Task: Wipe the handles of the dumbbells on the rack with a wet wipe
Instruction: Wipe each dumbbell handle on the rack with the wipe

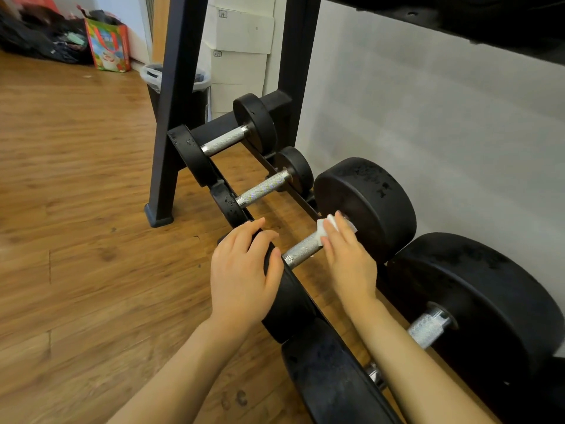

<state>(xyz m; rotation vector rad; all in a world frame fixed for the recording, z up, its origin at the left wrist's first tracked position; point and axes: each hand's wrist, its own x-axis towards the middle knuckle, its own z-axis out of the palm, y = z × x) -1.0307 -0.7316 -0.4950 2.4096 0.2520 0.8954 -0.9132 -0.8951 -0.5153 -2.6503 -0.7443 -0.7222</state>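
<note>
Several black dumbbells with knurled silver handles lie across the bottom rails of a black rack point(171, 117). My right hand point(348, 255) wraps a white wet wipe point(328, 226) around the far end of the third dumbbell's handle point(301, 250), close to its big rear weight point(367, 206). My left hand point(244, 267) rests over the front weight of that same dumbbell, fingers curved on its rim. Two smaller dumbbells point(224, 140) point(263, 189) sit farther along the rail. A larger dumbbell's handle point(428, 330) shows behind my right forearm.
A wooden floor point(76, 209) stretches to the left. A lined bin point(153, 78) and white boxes point(241, 41) stand behind the rack's upright. Bags point(107, 44) lie at the far wall. A white wall point(428, 117) runs behind the rack, with an upper shelf point(489, 22) overhead.
</note>
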